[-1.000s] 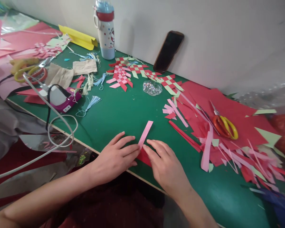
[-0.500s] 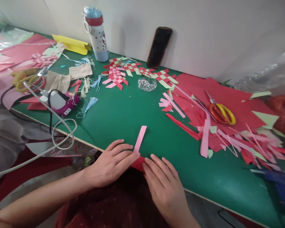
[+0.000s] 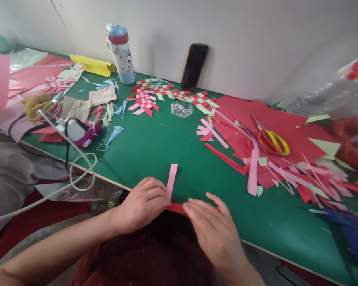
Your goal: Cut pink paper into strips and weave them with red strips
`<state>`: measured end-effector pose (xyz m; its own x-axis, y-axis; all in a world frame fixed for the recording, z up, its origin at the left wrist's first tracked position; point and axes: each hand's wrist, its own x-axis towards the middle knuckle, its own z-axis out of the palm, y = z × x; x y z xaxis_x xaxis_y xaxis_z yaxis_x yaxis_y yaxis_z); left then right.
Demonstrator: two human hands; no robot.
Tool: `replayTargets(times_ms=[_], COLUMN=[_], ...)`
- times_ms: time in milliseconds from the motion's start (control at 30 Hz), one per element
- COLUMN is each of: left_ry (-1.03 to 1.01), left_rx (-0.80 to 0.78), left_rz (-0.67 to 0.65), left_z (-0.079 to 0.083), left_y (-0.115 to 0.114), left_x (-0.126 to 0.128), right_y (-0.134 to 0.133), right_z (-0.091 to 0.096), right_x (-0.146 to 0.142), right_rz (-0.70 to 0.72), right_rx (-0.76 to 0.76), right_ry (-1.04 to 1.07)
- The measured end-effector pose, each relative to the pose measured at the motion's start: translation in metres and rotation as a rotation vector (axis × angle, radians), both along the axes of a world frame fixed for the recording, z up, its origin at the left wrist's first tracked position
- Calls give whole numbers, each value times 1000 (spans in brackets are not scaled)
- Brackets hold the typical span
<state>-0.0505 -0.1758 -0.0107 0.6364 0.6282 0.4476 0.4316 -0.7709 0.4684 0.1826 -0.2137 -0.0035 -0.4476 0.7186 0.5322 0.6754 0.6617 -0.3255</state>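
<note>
Pink strip (image 3: 172, 180) has swung closer to upright in view since half a second ago, and the red strip (image 3: 177, 207) between my hands shows as a narrower band. Left fingers more curled than they were; right index now raised off the others.

Left grip (image 3: 146, 204): closed on the red strip's left end, right where the pink strip's near end meets it. Right grip (image 3: 213, 228): fingers lying over the red strip's right part; thumb hidden, can't tell if it's pinching.

Red strip lies along the near edge of the green surface (image 3: 143, 155). Pink one sticks out from it, away from me.

Step in hand, my read: flattening or folding red, pink pinned at the left. Next move calls for left holding that corner still, right pressing evenly along red so it doesn't skew.

Scissors (image 3: 273, 141) well off to the right, on red paper (image 3: 235, 113), untouched.
</note>
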Motion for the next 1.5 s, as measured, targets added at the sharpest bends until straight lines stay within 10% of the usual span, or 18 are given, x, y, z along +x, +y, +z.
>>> replayTargets(times_ms=[367,767,1133,1300,1433,1500], left_ry=[-133,-118,-115,-26,-74,-103], left_rx=[-1068,-1168,-1027,-669,-425,-32], left_rz=[8,-91,-116,11,54,104], left_z=[59,75,77,75,77,75], left_y=[39,62,68,75,91,98], left_x=[19,32,28,36,39,38], right_y=[51,75,86,93,103,106], right_z=[76,104,91,90,85,81], right_x=[20,11,23,22,23,24], right_rz=[-8,-60,19,-26,-71,-78], right_rx=[-264,-1017,-1067,-1002,-590,-204], right_ry=[-199,-197,73,23,-37,-60])
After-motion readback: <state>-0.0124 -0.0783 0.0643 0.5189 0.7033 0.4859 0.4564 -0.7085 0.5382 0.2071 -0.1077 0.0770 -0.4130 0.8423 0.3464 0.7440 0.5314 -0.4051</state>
